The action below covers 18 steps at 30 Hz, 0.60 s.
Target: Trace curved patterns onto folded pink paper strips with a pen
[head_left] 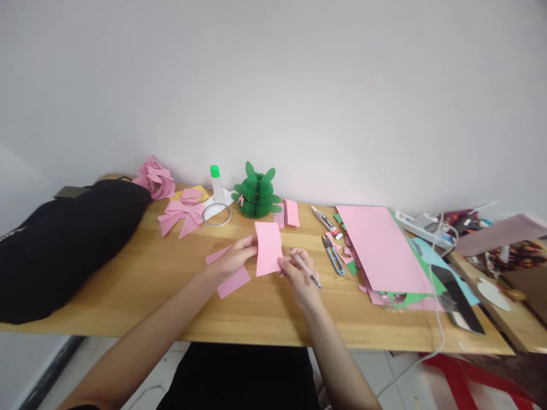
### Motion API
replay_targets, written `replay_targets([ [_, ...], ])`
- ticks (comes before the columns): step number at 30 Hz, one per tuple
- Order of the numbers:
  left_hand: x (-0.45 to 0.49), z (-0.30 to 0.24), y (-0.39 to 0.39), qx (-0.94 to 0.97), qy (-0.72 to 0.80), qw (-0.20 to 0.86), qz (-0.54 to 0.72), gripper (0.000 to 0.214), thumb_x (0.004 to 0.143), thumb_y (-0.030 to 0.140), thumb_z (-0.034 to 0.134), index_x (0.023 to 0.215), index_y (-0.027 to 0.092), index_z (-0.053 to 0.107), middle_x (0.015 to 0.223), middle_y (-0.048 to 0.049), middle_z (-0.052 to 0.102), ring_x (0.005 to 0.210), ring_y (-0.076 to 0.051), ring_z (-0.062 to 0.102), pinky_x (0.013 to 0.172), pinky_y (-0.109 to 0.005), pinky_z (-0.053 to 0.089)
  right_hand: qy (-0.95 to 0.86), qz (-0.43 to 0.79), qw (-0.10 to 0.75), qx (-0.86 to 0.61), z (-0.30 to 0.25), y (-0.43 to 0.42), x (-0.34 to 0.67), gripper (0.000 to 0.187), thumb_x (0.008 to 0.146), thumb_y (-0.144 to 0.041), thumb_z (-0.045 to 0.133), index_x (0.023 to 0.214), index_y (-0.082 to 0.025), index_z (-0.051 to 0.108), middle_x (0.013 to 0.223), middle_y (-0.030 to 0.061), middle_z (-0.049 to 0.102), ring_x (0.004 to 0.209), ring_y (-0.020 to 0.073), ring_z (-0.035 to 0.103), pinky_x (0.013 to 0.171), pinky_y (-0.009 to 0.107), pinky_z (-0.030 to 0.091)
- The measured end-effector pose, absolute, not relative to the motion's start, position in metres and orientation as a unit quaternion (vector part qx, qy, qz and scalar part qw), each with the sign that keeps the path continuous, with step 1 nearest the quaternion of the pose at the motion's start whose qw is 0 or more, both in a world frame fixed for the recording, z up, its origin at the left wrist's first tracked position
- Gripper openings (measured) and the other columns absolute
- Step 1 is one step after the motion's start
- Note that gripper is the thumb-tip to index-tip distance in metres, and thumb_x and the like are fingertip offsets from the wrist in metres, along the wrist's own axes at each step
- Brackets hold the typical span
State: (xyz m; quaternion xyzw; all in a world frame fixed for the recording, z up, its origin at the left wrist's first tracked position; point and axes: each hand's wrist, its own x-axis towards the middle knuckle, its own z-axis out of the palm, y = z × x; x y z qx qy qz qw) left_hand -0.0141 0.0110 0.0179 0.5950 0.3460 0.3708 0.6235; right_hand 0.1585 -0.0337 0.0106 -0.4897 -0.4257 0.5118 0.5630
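Both my hands hold up a small pink paper rectangle (269, 247) above the wooden table (141, 285). My left hand (237, 256) pinches its left edge with closed fingers. My right hand (299, 272) grips its lower right corner and also keeps a thin pen (306, 270) between its fingers. Two pink paper strips (231, 278) lie flat on the table just under my left hand.
A black bag (60, 245) fills the table's left end. Pink paper bows (182, 215), a tape ring (217, 214), a green-capped glue bottle (217, 183) and a green paper ornament (256, 193) stand behind. To the right lie thread snips (333, 255), a glue tube (327, 222), pink sheets (382, 247), a power strip (421, 225).
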Motion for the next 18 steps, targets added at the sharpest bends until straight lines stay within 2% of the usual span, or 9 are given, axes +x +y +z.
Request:
replay_targets([
  [5, -0.013, 0.022, 0.007, 0.542, 0.289, 0.704, 0.356, 0.053, 0.095, 0.058, 0.040, 0.111, 0.017, 0.069, 0.099, -0.0131, 0.075, 0.098, -0.031, 0.070, 0.077, -0.040, 0.056, -0.419, 0.519, 0.558, -0.493, 0.005, -0.024, 0.147, 0.037, 0.069, -0.040, 0.074, 0.083, -0.028, 0.042, 0.053, -0.0092, 0.056, 0.042, 0.0147, 0.054, 0.042, 0.028, 0.047],
  [9, -0.015, 0.022, 0.003, 0.510, 0.272, 0.733, 0.359, 0.064, 0.090, 0.069, 0.046, 0.124, 0.018, 0.064, 0.113, -0.0153, 0.072, 0.099, -0.032, 0.069, 0.078, -0.041, 0.056, -0.407, 0.517, 0.566, -0.497, 0.005, -0.023, 0.136, 0.039, 0.070, -0.042, 0.072, 0.084, -0.028, 0.039, 0.053, -0.0107, 0.052, 0.039, 0.0134, 0.052, 0.040, 0.027, 0.045],
  [14, -0.018, 0.019, 0.000, 0.469, 0.278, 0.749, 0.377, 0.088, 0.070, 0.083, 0.063, 0.134, 0.024, 0.059, 0.133, -0.0155, 0.063, 0.107, -0.036, 0.066, 0.079, -0.041, 0.056, -0.412, 0.523, 0.553, -0.501, 0.008, -0.026, 0.131, 0.040, 0.070, -0.045, 0.073, 0.084, -0.029, 0.039, 0.058, -0.0094, 0.054, 0.040, 0.0134, 0.053, 0.040, 0.028, 0.047],
  [18, -0.016, 0.016, -0.003, 0.443, 0.291, 0.755, 0.387, 0.102, 0.052, 0.091, 0.068, 0.121, 0.015, 0.068, 0.125, -0.0197, 0.067, 0.103, -0.037, 0.067, 0.077, -0.041, 0.058, -0.421, 0.511, 0.545, -0.513, 0.003, -0.027, 0.129, 0.041, 0.070, -0.049, 0.072, 0.083, -0.029, 0.039, 0.057, -0.0090, 0.054, 0.041, 0.0142, 0.053, 0.039, 0.028, 0.046],
])
